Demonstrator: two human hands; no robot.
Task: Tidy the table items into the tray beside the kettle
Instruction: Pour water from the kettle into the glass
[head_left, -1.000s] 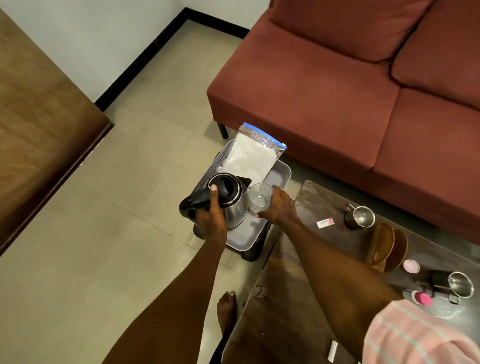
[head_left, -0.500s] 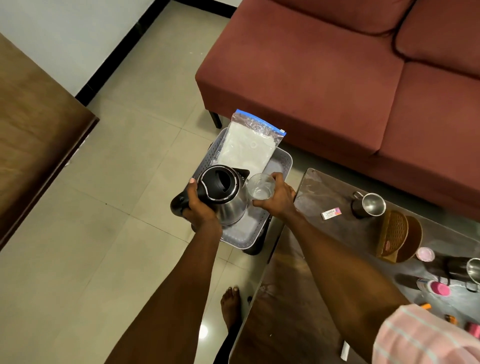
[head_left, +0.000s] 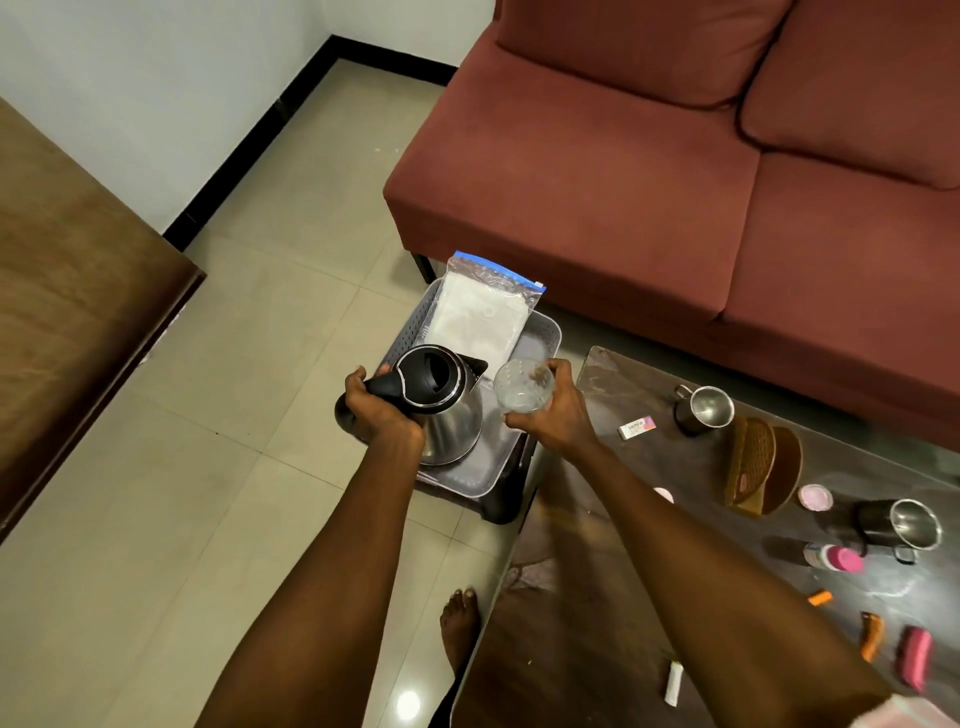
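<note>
1. Head view looks down on your two bare arms reaching over a grey tray (head_left: 543, 332) that sits on a low dark stand beside the table (head_left: 613, 597).
2. Your left hand (head_left: 382, 410) is wrapped tight around the black handle of the steel kettle (head_left: 449, 415), which sits in the near part of the tray with its black lid towards you.
3. Your right hand (head_left: 558, 415) grasps a clear glass (head_left: 522, 387) by its side, fingers curled round the rim; the glass is just beside the kettle's spout, over the tray's right part. Whether it rests on the tray or is lifted, you cannot tell from this angle.
4. A zip bag of white powder (head_left: 483, 317) leans in the far end of the tray, its blue seal sticking past the rim.
5. On the table, well apart from the tray, you see a steel mug (head_left: 706, 408), a small white packet (head_left: 636, 427), a woven holder (head_left: 753, 460), a pink lid (head_left: 815, 498), a second steel mug (head_left: 906, 525), a pink-capped bottle (head_left: 836, 558) lying down, two orange bits, a pink object (head_left: 915, 657) and a small white tube (head_left: 674, 682).
6. A red sofa (head_left: 649, 171) stands behind the tray and table, and your bare foot (head_left: 460, 626) rests on the tiled floor.
</note>
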